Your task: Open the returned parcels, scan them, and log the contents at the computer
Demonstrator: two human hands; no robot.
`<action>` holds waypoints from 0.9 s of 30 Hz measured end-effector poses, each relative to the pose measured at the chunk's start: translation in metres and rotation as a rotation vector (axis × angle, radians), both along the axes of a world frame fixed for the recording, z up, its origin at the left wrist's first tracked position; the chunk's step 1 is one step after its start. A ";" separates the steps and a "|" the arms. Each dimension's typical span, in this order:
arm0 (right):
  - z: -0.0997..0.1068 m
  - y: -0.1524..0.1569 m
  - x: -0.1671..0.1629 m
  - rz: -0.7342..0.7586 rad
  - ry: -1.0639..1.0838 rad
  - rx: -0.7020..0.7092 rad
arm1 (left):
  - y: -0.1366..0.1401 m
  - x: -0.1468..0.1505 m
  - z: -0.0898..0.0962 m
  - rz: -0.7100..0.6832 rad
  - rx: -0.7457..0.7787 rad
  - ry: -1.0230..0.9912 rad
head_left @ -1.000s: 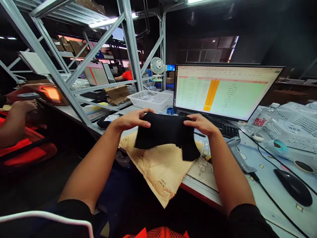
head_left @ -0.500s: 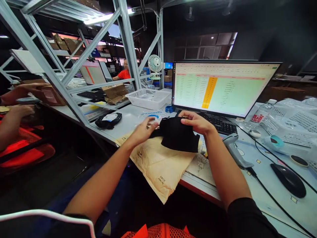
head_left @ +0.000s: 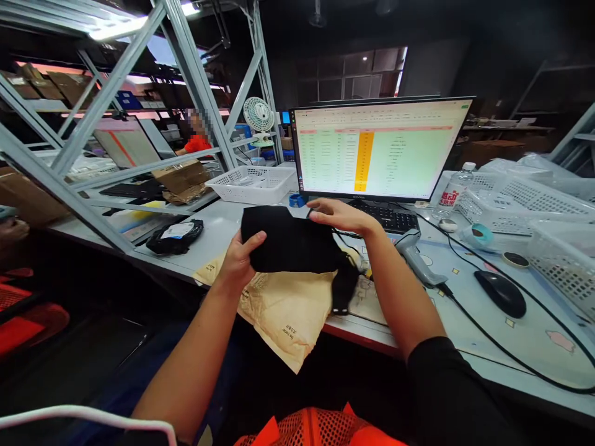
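Note:
A black cloth garment (head_left: pixel 290 241) with thin straps is stretched out above the desk, its kind not clear. My left hand (head_left: pixel 239 257) grips its left end, thumb on the front and fingers hidden behind. At the top edge, my right hand (head_left: pixel 332 214) has thumb and fingers closed around the cloth. A narrower black flap (head_left: pixel 344 288) dangles on the right, blurred. Below the garment lies a flat cream paper-like mailer (head_left: pixel 283 316), one corner hanging over the desk edge.
A black wrapped parcel (head_left: pixel 175 236) and a white basket (head_left: pixel 253 186) stand left. Behind are a monitor (head_left: pixel 404 148) and keyboard (head_left: pixel 395 220). To the right lie a barcode scanner (head_left: pixel 421 260), a mouse (head_left: pixel 501 292) and cables. A metal rack (head_left: pixel 93 111) borders the left.
My left hand has taken hold of the garment's left end. The cloth is now spread wider, with a flap swinging out at right. My view has turned slightly right.

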State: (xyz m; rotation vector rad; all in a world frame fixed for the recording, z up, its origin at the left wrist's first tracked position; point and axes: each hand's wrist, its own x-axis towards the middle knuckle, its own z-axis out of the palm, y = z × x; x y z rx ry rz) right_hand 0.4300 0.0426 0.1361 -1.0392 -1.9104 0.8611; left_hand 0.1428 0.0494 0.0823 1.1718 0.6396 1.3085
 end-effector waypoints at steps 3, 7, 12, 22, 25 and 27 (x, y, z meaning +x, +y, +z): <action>-0.006 0.004 -0.001 0.223 -0.060 -0.240 | 0.004 -0.006 -0.004 0.202 0.146 0.035; -0.022 0.012 -0.026 0.162 -0.120 -0.286 | 0.000 -0.002 -0.016 0.424 0.392 0.321; -0.036 0.017 -0.043 0.088 0.180 -0.331 | -0.021 0.005 -0.032 0.122 0.696 0.719; -0.008 -0.010 -0.070 0.273 0.565 -0.393 | 0.000 0.029 -0.041 0.491 0.714 0.383; 0.004 -0.021 -0.070 0.379 0.474 -0.253 | 0.007 0.014 -0.021 0.596 0.380 0.158; 0.006 -0.022 -0.069 0.250 0.366 -0.115 | 0.007 0.003 -0.016 0.527 0.259 0.079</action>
